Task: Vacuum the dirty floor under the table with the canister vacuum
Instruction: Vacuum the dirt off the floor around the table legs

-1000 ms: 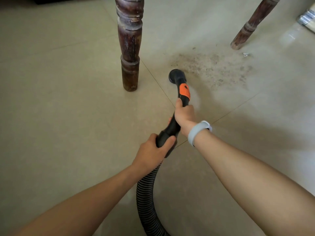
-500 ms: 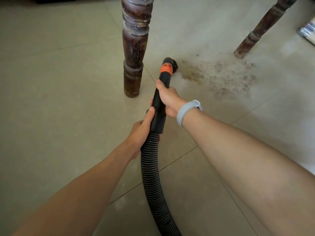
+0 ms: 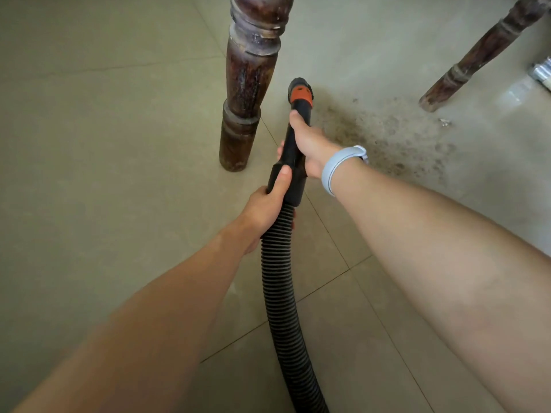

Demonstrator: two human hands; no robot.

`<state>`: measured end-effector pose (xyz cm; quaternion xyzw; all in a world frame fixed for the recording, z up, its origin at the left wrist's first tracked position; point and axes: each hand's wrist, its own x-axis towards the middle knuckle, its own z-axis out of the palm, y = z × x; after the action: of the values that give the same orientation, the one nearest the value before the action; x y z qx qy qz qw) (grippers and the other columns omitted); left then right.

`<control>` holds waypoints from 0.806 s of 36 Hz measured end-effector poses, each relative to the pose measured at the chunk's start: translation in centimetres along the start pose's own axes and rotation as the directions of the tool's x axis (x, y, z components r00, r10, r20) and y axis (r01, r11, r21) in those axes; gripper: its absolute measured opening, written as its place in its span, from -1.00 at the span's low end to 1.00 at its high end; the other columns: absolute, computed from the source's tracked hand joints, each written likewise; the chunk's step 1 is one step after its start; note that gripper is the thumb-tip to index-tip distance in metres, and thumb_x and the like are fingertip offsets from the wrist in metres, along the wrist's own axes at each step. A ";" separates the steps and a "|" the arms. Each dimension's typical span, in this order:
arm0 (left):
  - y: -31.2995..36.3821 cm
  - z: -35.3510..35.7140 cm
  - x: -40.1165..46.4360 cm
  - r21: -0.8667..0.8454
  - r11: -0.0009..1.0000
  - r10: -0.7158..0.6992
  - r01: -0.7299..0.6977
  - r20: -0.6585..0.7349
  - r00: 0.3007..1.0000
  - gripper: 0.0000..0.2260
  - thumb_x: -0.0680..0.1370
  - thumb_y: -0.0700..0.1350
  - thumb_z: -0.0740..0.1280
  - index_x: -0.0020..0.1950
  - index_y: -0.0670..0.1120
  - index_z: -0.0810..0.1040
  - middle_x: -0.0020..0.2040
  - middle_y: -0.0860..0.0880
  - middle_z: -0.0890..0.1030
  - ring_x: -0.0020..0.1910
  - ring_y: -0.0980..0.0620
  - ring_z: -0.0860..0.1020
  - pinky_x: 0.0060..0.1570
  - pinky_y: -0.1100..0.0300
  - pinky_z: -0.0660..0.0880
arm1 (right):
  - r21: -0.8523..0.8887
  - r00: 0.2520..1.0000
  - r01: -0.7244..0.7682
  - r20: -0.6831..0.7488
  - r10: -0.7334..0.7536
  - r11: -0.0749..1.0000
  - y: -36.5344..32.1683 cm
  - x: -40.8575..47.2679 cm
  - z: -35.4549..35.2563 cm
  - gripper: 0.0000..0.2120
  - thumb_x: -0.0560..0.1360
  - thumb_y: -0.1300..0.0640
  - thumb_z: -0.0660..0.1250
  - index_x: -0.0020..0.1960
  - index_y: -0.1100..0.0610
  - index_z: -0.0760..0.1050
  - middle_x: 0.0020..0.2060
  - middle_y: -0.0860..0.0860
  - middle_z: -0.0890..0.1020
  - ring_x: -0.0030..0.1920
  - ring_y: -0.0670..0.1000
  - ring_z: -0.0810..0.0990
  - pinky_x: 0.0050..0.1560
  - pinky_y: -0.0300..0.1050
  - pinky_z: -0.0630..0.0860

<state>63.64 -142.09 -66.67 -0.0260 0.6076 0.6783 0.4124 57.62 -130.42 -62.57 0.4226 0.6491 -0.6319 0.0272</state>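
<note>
**Two-handed grip on a vacuum hose handle at the edge of a dirt patch**

Head view, looking down at a tiled floor (image 3: 89,204). The right hand (image 3: 310,147) is wrapped around the black rigid handle tube (image 3: 290,150), with the thumb lying along its top and pointing toward the orange collar (image 3: 301,98). A pale blue wristband (image 3: 340,165) circles the right wrist. The left hand (image 3: 265,210) grips the lower end of the same tube where it joins the black ribbed hose (image 3: 280,278); its thumb presses on the top of the cuff. The hose runs from this joint down between the two forearms and leaves the view at the bottom edge.

The nozzle tip (image 3: 299,84), just beyond the orange collar, sits at the left margin of a patch of dark dirt (image 3: 387,135) scattered over the tiles. Whether the tip touches the floor cannot be told. A turned, dark wooden table leg (image 3: 244,93) stands upright just left of the nozzle. A second table leg (image 3: 474,58) stands at the far right side of the dirt patch. A small pale scrap (image 3: 445,122) lies near that second leg. A shiny silver object (image 3: 541,71) is cut off by the right edge.
</note>
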 end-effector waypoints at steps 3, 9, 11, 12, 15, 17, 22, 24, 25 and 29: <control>-0.1 0.5 0.2 0.072 0.997 0.026 -0.024 -0.030 0.999 -0.48 0.54 0.30 0.17 -0.05 -0.19 0.48 -0.31 -0.11 0.55 -0.40 -0.03 0.55 -0.32 0.11 0.55 | 0.011 1.000 0.001 -0.031 -0.001 1.000 0.6 0.1 -0.8 -0.64 0.60 -0.13 0.17 -0.09 0.18 0.36 -0.36 0.09 0.53 -0.36 0.08 0.56 -0.04 0.05 0.62; -1.4 0.4 -1.1 0.171 0.984 0.052 -0.042 -0.054 0.997 -0.54 0.57 0.24 0.15 -0.09 -0.17 0.48 -0.35 -0.09 0.55 -0.46 0.03 0.53 -0.44 0.21 0.51 | 0.003 0.996 0.004 -0.088 -0.003 1.000 2.9 -0.7 -1.2 -0.60 0.60 -0.15 0.14 0.00 0.22 0.40 -0.31 0.10 0.55 -0.35 0.09 0.57 -0.07 0.05 0.63; -1.7 -0.1 -1.5 0.198 0.979 0.066 -0.056 -0.046 0.997 -0.53 0.58 0.24 0.14 -0.12 -0.17 0.50 -0.35 -0.10 0.55 -0.46 0.02 0.53 -0.42 0.20 0.52 | 0.013 0.997 0.001 -0.083 0.000 1.000 3.6 -1.0 -1.1 -0.58 0.60 -0.15 0.14 0.10 0.24 0.39 -0.31 0.11 0.54 -0.39 0.08 0.57 -0.20 -0.02 0.62; -1.9 -0.3 -1.8 0.211 0.976 0.069 -0.058 -0.044 0.997 -0.53 0.58 0.24 0.14 -0.13 -0.17 0.50 -0.35 -0.11 0.56 -0.46 0.01 0.53 -0.41 0.19 0.53 | 0.021 0.997 -0.002 -0.074 0.003 1.000 3.9 -1.3 -1.0 -0.58 0.60 -0.15 0.14 0.11 0.24 0.39 -0.32 0.10 0.54 -0.40 0.08 0.56 -0.25 -0.06 0.61; -2.5 -0.9 -2.5 0.238 0.970 0.067 -0.055 -0.041 0.997 -0.50 0.58 0.25 0.13 -0.10 -0.20 0.52 -0.36 -0.11 0.57 -0.45 0.00 0.54 -0.39 0.18 0.53 | 0.033 0.998 0.003 -0.059 -0.001 0.999 4.6 -2.0 -0.7 -0.57 0.60 -0.15 0.14 0.14 0.24 0.38 -0.29 0.12 0.55 -0.35 0.10 0.58 -0.22 -0.04 0.61; -3.0 -1.2 -3.1 0.239 0.970 0.053 -0.042 -0.039 0.998 -0.49 0.58 0.25 0.12 -0.06 -0.20 0.51 -0.35 -0.09 0.57 -0.44 0.01 0.55 -0.39 0.18 0.53 | 0.015 0.998 0.006 -0.061 -0.005 1.000 5.3 -2.5 -0.4 -0.56 0.58 -0.18 0.15 0.16 0.20 0.37 -0.14 0.16 0.59 -0.18 0.16 0.63 0.00 0.10 0.62; -4.1 -1.2 -4.6 0.262 0.964 0.047 -0.036 -0.036 0.998 -0.55 0.59 0.21 0.12 -0.09 -0.17 0.49 -0.37 -0.08 0.57 -0.46 0.04 0.55 -0.40 0.19 0.53 | 0.049 0.999 -0.003 -0.053 0.006 0.999 6.8 -3.9 -0.5 -0.68 0.57 -0.17 0.17 -0.09 0.09 0.32 -0.13 0.16 0.56 -0.11 0.20 0.62 0.07 0.20 0.59; -4.4 -1.1 -5.1 0.276 0.960 0.048 -0.039 -0.026 0.998 -0.56 0.59 0.20 0.13 -0.08 -0.18 0.48 -0.37 -0.09 0.57 -0.47 0.05 0.54 -0.42 0.20 0.51 | 0.078 0.998 -0.012 -0.055 0.016 0.997 7.4 -4.3 -1.0 -0.69 0.58 -0.15 0.18 -0.09 0.09 0.32 -0.18 0.13 0.54 -0.16 0.16 0.61 0.06 0.20 0.59; -4.4 -1.1 -5.3 0.285 0.958 0.048 -0.040 -0.020 0.999 -0.56 0.59 0.20 0.13 -0.07 -0.18 0.48 -0.37 -0.09 0.57 -0.47 0.05 0.54 -0.43 0.21 0.51 | 0.095 0.998 -0.013 -0.055 0.019 0.995 7.6 -4.4 -1.2 -0.69 0.58 -0.15 0.18 -0.09 0.10 0.32 -0.20 0.12 0.54 -0.19 0.15 0.60 0.05 0.19 0.60; -4.5 -0.7 -5.7 0.326 0.943 0.061 -0.061 0.011 0.998 -0.54 0.60 0.20 0.12 -0.05 -0.21 0.48 -0.38 -0.09 0.56 -0.47 0.04 0.53 -0.45 0.23 0.49 | 0.126 0.998 -0.006 -0.057 0.013 0.992 7.7 -5.2 -2.0 -0.67 0.60 -0.13 0.16 0.00 0.16 0.33 -0.28 0.11 0.52 -0.38 0.07 0.57 -0.27 -0.05 0.59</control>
<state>69.77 -146.02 -67.42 0.0617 0.7119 0.5808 0.3898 66.44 -132.60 -65.40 0.4446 0.6066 -0.6589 -0.0149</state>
